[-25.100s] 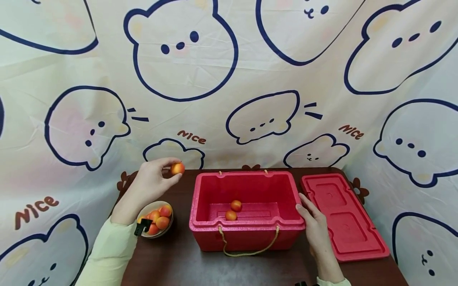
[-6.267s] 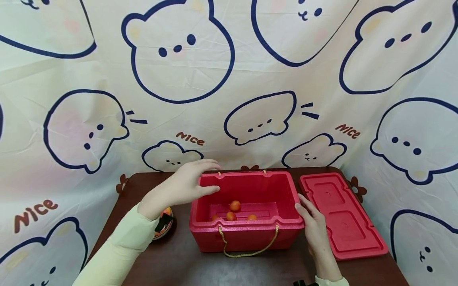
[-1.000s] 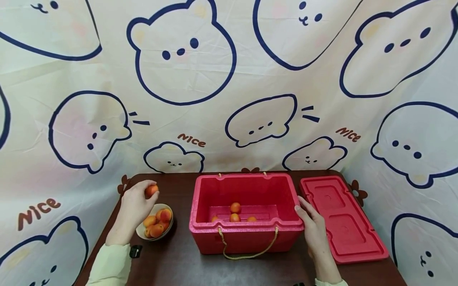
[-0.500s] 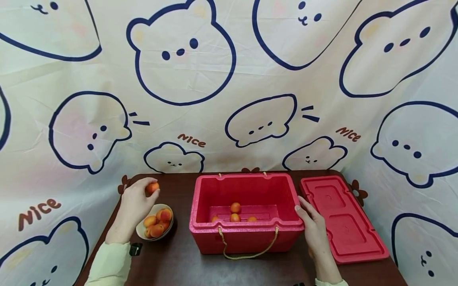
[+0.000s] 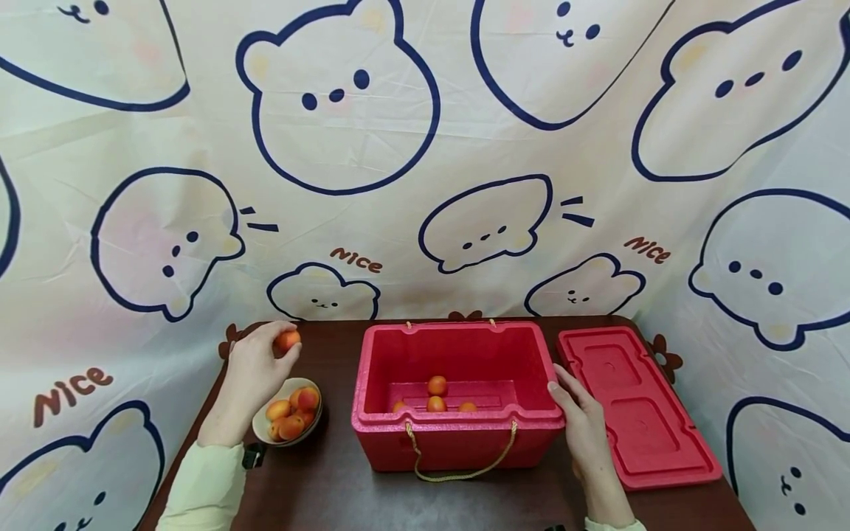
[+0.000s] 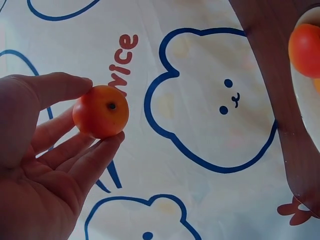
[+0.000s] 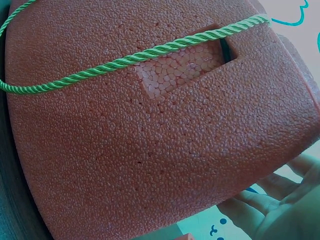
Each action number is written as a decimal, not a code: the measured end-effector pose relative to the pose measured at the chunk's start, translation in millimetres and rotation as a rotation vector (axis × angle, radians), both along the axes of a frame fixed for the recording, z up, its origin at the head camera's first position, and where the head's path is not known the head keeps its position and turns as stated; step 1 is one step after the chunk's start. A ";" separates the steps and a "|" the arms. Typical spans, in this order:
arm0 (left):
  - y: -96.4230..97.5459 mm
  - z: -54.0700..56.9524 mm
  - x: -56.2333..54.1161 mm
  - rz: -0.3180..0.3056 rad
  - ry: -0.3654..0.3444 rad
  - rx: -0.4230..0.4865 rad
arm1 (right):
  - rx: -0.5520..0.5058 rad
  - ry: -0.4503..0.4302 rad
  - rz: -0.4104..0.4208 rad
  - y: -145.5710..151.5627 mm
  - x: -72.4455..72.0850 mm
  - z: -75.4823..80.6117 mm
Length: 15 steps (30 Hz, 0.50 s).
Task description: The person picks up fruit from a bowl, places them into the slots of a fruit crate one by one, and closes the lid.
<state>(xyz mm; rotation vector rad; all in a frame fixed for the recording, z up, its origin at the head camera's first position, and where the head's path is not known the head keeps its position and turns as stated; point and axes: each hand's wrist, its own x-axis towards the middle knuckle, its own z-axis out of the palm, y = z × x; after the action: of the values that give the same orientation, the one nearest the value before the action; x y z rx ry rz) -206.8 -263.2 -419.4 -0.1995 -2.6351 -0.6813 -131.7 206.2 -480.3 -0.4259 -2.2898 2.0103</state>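
Between thumb and fingertips, my left hand (image 5: pixel 255 372) pinches an orange-red apricot (image 6: pixel 102 111), held up just behind the bowl. A small dark end shows on the fruit in the left wrist view. The pale bowl (image 5: pixel 260 430) at left holds several more apricots (image 5: pixel 292 413). Mid-table stands an uncovered red foam box (image 5: pixel 458 448) with several apricots (image 5: pixel 436 403) on its floor. My right hand (image 5: pixel 584 420) rests against the box's right end, thumb at the rim; in the right wrist view its fingers (image 7: pixel 275 192) touch the side.
A red lid (image 5: pixel 647 413) lies flat on the dark table (image 5: pixel 312 494), right of the box. The box's gold rope handle (image 5: pixel 465 476) hangs down its front. Behind the table hangs a cloth (image 5: pixel 372 221) with cartoon bears.
Over the last second my left hand has risen slightly rightward with the apricot. Compared with the oldest frame, the box holds more apricots and the bowl fewer. My right hand stays at the box.
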 end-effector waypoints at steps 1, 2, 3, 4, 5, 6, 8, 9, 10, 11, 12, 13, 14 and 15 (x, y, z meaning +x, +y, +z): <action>0.5 0.7 -0.4 -0.002 0.006 -0.002 | 0.000 0.000 0.000 0.0 0.0 0.0; 1.0 1.4 -0.9 -0.004 0.011 -0.004 | 0.000 0.001 0.000 0.1 0.0 0.0; 1.3 2.1 -1.3 -0.004 0.014 -0.007 | 0.001 0.001 0.000 0.1 -0.1 0.0; 1.8 2.9 -1.6 -0.004 0.014 -0.009 | 0.001 0.002 0.000 0.1 -0.2 0.1; 2.3 3.8 -1.8 -0.003 0.012 -0.009 | -0.001 0.001 0.000 0.1 -0.2 0.2; 3.0 4.8 -1.9 -0.001 0.006 -0.009 | -0.002 0.000 0.000 0.1 -0.3 0.4; 4.3 6.6 -2.2 0.003 -0.004 -0.008 | -0.005 -0.001 -0.001 0.0 -0.4 0.7; 5.1 7.6 -2.4 0.006 -0.009 -0.006 | -0.006 -0.001 -0.001 0.0 -0.4 0.8; 6.0 8.4 -2.6 0.007 -0.011 -0.005 | -0.007 0.000 -0.001 0.0 -0.3 0.9; 6.8 9.2 -2.8 0.007 -0.012 -0.004 | -0.007 0.001 -0.001 0.0 -0.2 0.9; 7.7 10.0 -3.1 0.006 -0.011 -0.004 | -0.007 0.003 0.000 0.0 -0.1 0.8; 8.6 10.6 -3.2 0.004 -0.009 -0.003 | -0.007 0.005 0.001 0.1 0.0 0.7; 9.5 11.3 -3.4 0.002 -0.008 -0.001 | -0.009 0.008 0.001 0.1 0.1 0.6; 10.3 11.9 -3.5 -0.001 -0.006 0.001 | -0.009 0.010 0.002 0.3 0.2 0.5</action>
<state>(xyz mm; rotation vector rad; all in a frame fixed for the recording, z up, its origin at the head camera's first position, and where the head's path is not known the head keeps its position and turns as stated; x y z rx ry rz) -210.3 -252.9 -407.6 -0.1989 -2.6408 -0.6851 -131.5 206.5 -479.8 -0.4134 -2.2778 2.0195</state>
